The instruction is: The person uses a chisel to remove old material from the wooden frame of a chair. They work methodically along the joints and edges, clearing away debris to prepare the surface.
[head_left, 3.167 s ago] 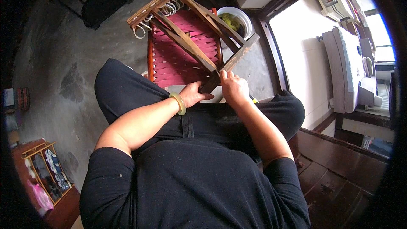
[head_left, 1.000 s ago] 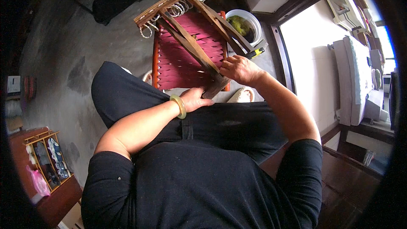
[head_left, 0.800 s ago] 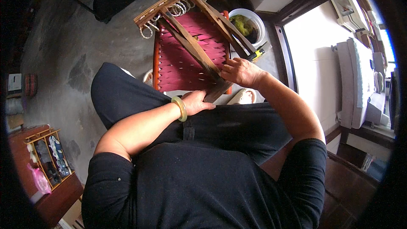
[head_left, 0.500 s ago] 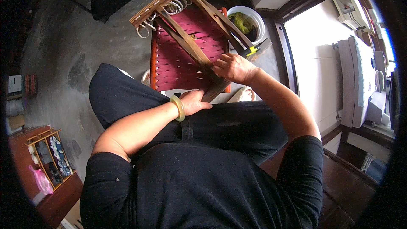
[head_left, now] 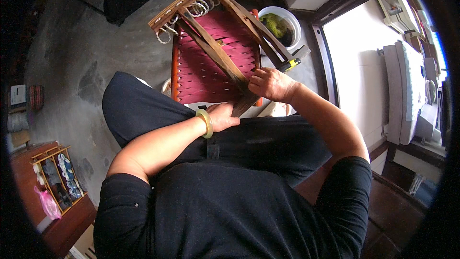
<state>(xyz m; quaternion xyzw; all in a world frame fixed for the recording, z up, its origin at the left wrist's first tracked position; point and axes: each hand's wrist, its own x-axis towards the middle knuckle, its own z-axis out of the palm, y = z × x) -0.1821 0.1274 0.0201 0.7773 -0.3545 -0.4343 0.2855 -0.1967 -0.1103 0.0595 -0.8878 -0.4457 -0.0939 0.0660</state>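
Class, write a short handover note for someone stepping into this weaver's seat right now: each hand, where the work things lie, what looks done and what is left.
Left hand: rests at the near end of the wooden slat, by the lap.
Right hand: on the right side of the red woven panel, fingers curled at the slat; grip unclear.
White bowl with green material sits beyond, on the floor.
Done: panel looks woven across most of its face.
Left: cannot tell how much; loose cord loops hang at the far bar.

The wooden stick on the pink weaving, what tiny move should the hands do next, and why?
Probably slide the wooden stick down toward the lap. The right hand grips it over the pink weaving, and the left hand holds its near end, so both can pull together.
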